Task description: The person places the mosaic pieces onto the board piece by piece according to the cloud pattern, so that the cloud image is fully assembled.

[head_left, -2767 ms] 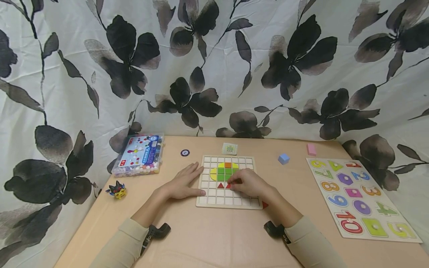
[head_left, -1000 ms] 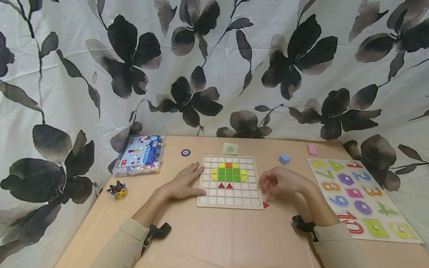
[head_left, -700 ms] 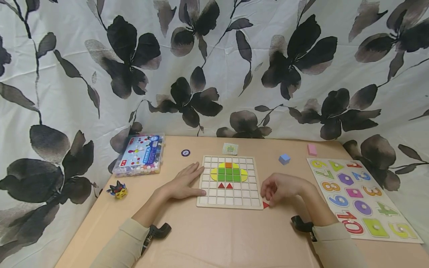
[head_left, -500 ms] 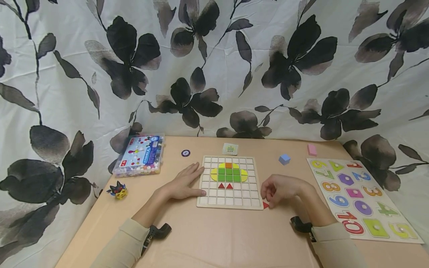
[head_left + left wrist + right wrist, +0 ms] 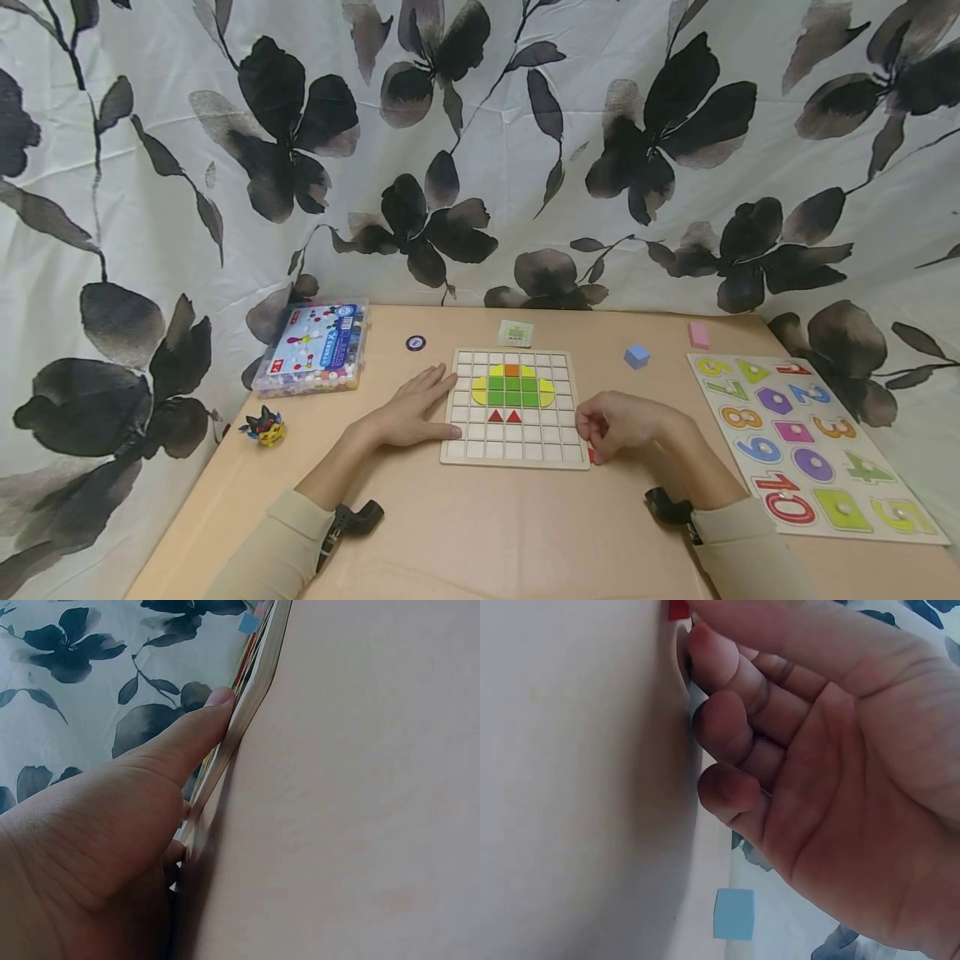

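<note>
A white grid board lies on the table, with green squares, an orange square, yellow rounded pieces and two red triangles on it. My left hand rests against the board's left edge, fingers extended; the left wrist view shows the thumb touching the rim. Beside the lower right corner, my right hand pinches a red triangle piece, mostly covered by the fingers. Only a red bit shows by the thumb in the right wrist view.
Behind the board lies a small pattern card. A blue block, a pink block and a number puzzle board are on the right. On the left are a plastic bead box, a round token and a small figurine.
My right hand has left the red triangles on the board, moved right to the loose red piece, and shifted slightly left with it. My left hand stays in place.
</note>
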Demonstrator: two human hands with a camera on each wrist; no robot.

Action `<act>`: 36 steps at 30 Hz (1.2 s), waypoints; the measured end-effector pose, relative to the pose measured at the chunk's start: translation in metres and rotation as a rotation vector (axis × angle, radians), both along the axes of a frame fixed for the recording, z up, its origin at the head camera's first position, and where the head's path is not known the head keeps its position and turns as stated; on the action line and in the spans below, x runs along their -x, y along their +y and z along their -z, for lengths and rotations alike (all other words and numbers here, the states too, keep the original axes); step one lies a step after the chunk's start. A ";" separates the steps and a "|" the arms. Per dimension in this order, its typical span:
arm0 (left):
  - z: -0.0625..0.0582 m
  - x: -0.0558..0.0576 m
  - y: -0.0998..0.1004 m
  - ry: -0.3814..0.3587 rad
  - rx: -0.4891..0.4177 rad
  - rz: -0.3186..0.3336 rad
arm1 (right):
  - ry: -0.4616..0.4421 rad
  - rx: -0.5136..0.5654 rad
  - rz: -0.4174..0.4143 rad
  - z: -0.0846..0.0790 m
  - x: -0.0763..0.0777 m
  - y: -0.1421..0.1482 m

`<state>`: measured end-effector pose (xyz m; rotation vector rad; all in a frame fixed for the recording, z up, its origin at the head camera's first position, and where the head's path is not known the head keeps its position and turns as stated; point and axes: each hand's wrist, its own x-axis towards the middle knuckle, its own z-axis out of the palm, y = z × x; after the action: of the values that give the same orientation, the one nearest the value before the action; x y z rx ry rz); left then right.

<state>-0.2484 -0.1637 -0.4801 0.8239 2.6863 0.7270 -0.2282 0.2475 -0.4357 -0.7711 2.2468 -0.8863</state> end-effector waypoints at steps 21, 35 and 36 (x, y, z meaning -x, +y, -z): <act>-0.001 0.000 0.000 0.001 0.006 -0.003 | 0.075 0.005 0.077 0.005 0.008 0.012; 0.001 0.001 -0.001 0.006 0.005 0.000 | 0.123 0.052 0.077 0.007 0.012 0.014; 0.001 0.001 -0.001 0.005 0.005 -0.001 | 0.126 0.054 0.078 0.007 0.012 0.015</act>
<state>-0.2494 -0.1642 -0.4813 0.8249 2.6919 0.7185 -0.2406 0.2623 -0.4426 -0.7884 2.3854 -0.9625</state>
